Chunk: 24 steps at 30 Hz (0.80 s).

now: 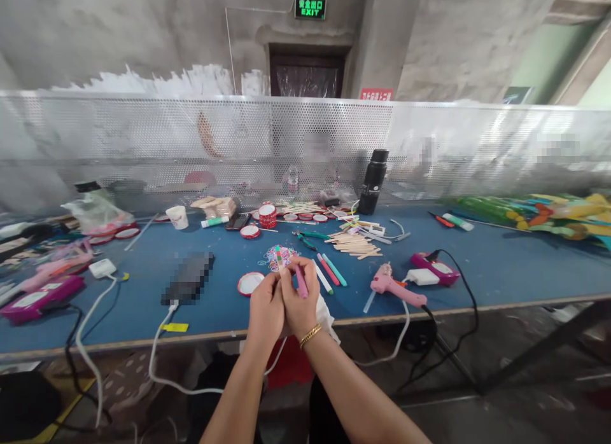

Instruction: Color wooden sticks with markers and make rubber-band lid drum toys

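In front of me at the table's edge, my left hand is closed on the lower end of a wooden craft stick with coloured bands on it. Beside it, my right hand grips a pink-purple marker, its fingertips at the stick as well. Behind the stick lies a heap of small colourful rubber bands. A round red-rimmed lid is left of my hands. To the right lie several markers side by side. The marker's tip is hard to make out.
Loose craft sticks and green-handled pliers lie farther back. A pink glue gun with cables is at right, a phone on a white cable at left. A black bottle stands by the perforated metal screen.
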Each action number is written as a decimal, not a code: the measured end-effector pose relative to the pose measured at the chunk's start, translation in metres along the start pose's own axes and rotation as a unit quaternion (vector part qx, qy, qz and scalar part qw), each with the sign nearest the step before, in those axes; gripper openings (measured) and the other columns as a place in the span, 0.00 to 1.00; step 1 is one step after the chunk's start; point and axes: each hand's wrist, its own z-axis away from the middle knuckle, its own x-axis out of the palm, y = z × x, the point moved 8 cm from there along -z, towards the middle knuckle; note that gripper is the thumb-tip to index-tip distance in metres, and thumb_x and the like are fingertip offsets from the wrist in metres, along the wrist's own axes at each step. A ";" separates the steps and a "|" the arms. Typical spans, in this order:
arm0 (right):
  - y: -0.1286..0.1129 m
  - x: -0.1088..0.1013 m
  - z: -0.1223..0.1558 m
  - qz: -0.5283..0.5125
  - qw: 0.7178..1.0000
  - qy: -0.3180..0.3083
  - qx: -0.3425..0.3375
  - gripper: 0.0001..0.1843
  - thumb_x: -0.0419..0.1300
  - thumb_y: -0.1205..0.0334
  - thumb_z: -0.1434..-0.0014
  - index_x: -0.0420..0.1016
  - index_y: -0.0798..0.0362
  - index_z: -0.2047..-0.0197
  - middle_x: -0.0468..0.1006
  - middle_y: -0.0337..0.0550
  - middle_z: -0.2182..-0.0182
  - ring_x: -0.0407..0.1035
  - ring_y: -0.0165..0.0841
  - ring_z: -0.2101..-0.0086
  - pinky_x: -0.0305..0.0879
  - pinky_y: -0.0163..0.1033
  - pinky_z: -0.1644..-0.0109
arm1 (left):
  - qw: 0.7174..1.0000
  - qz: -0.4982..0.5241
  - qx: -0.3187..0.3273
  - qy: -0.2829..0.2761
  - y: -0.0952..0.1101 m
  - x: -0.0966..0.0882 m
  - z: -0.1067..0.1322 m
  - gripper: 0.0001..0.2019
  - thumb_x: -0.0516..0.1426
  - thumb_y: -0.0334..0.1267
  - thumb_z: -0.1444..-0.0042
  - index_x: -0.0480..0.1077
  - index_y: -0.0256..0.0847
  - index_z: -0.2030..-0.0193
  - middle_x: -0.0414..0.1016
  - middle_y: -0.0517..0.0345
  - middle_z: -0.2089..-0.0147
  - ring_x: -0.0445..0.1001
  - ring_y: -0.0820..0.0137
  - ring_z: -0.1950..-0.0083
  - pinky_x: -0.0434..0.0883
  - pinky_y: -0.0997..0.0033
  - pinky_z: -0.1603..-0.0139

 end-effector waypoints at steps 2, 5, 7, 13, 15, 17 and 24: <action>0.000 0.000 0.000 -0.010 1.000 0.002 0.002 0.09 0.61 0.57 0.36 0.70 0.50 0.55 0.77 0.40 0.63 0.74 0.34 0.62 0.73 0.44 0.52 | 1.000 -0.004 0.004 -0.002 0.001 0.000 0.000 0.10 0.54 0.40 0.38 0.75 0.42 0.66 0.81 0.54 0.67 0.76 0.61 0.65 0.69 0.66 0.63; 0.000 0.000 -0.001 -0.023 1.000 0.010 0.003 0.09 0.61 0.58 0.36 0.70 0.51 0.54 0.77 0.39 0.64 0.74 0.34 0.63 0.74 0.43 0.53 | 1.000 -0.009 0.007 -0.008 0.000 0.001 -0.002 0.11 0.54 0.41 0.38 0.75 0.42 0.67 0.81 0.54 0.67 0.76 0.61 0.65 0.68 0.66 0.64; 0.001 0.000 -0.001 -0.028 1.000 0.013 0.003 0.08 0.61 0.59 0.36 0.70 0.51 0.55 0.76 0.39 0.64 0.74 0.34 0.63 0.74 0.43 0.53 | 1.000 -0.013 0.010 -0.011 -0.002 0.002 -0.005 0.11 0.54 0.41 0.38 0.75 0.42 0.67 0.81 0.54 0.68 0.75 0.61 0.66 0.68 0.66 0.64; 0.007 -0.002 -0.001 -0.039 0.999 0.017 0.004 0.09 0.61 0.59 0.38 0.71 0.50 0.54 0.76 0.39 0.62 0.73 0.34 0.62 0.73 0.43 0.51 | 0.999 -0.023 0.033 -0.012 -0.013 0.007 -0.012 0.11 0.54 0.42 0.40 0.73 0.43 0.70 0.80 0.54 0.68 0.75 0.60 0.65 0.67 0.64 0.61; 0.008 -0.002 -0.001 -0.044 0.999 0.018 0.005 0.09 0.61 0.59 0.38 0.70 0.50 0.54 0.76 0.39 0.63 0.73 0.34 0.63 0.73 0.43 0.52 | 0.999 -0.025 0.039 -0.011 -0.014 0.008 -0.012 0.11 0.54 0.42 0.40 0.73 0.43 0.69 0.80 0.54 0.68 0.75 0.60 0.64 0.67 0.64 0.61; 0.008 -0.003 -0.001 -0.048 0.999 0.016 0.006 0.08 0.60 0.60 0.38 0.70 0.49 0.55 0.76 0.39 0.63 0.72 0.34 0.62 0.72 0.43 0.52 | 0.999 -0.027 0.043 -0.012 -0.015 0.010 -0.011 0.11 0.53 0.42 0.40 0.72 0.44 0.69 0.80 0.54 0.68 0.75 0.60 0.65 0.67 0.64 0.61; 0.010 -0.005 -0.004 -0.056 0.998 0.007 0.008 0.09 0.60 0.60 0.39 0.70 0.49 0.55 0.77 0.41 0.60 0.73 0.34 0.61 0.72 0.43 0.50 | 0.998 -0.038 0.043 -0.023 -0.016 0.013 -0.010 0.09 0.53 0.42 0.39 0.71 0.44 0.67 0.79 0.55 0.67 0.74 0.61 0.64 0.67 0.65 0.60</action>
